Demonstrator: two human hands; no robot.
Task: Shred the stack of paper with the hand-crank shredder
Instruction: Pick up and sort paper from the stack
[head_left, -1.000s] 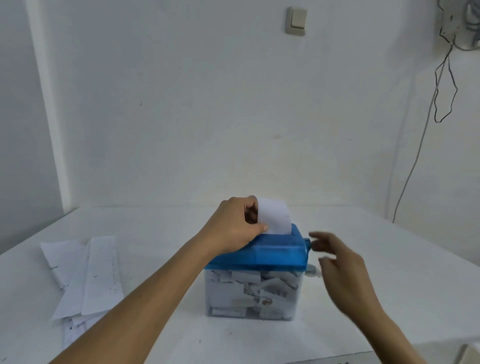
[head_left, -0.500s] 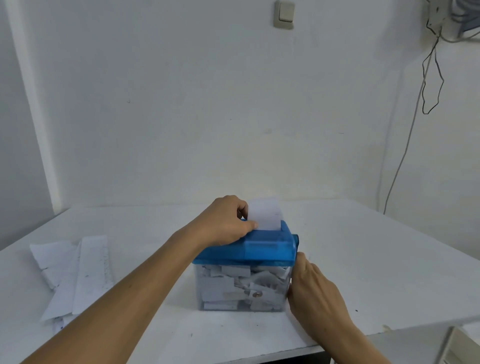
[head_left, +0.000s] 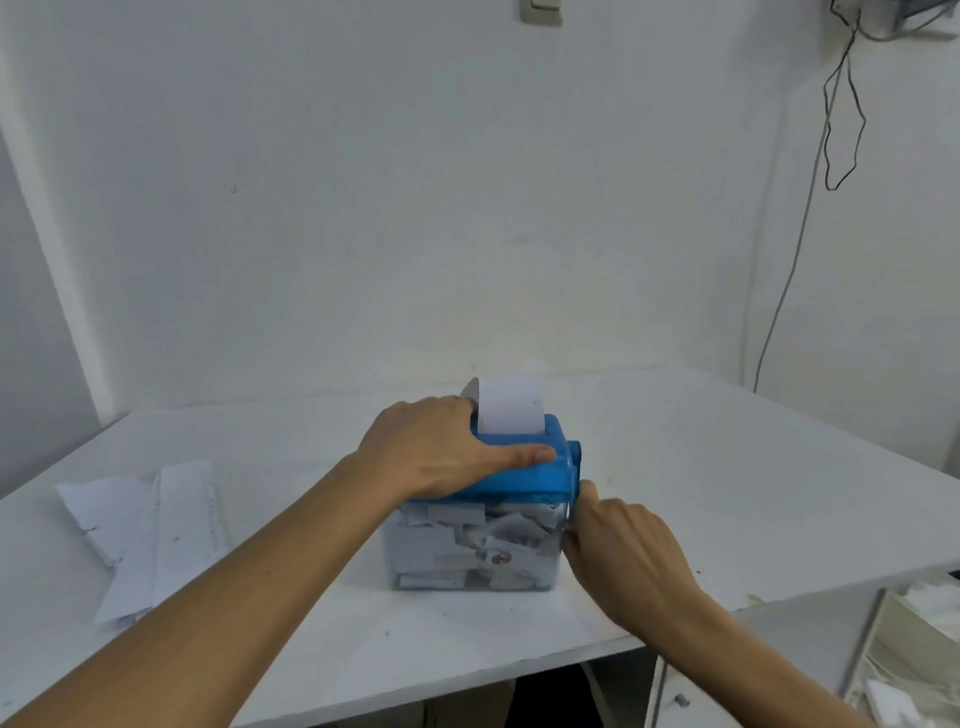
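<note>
Your left hand (head_left: 436, 447) is pressing flat on the shredder (head_left: 519, 470), beside the sheet (head_left: 511, 408) standing in its slot; the fingers of your right hand (head_left: 623, 551) are curling round the crank (head_left: 573, 460) on its right side. Be turning evenly while bearing down; the stack (head_left: 150, 525) is waiting left of the shredder.

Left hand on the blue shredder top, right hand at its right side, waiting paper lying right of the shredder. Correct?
No: in the head view the waiting paper lies left of the shredder. The left hand is on its blue top, the right hand at its right side.
</note>
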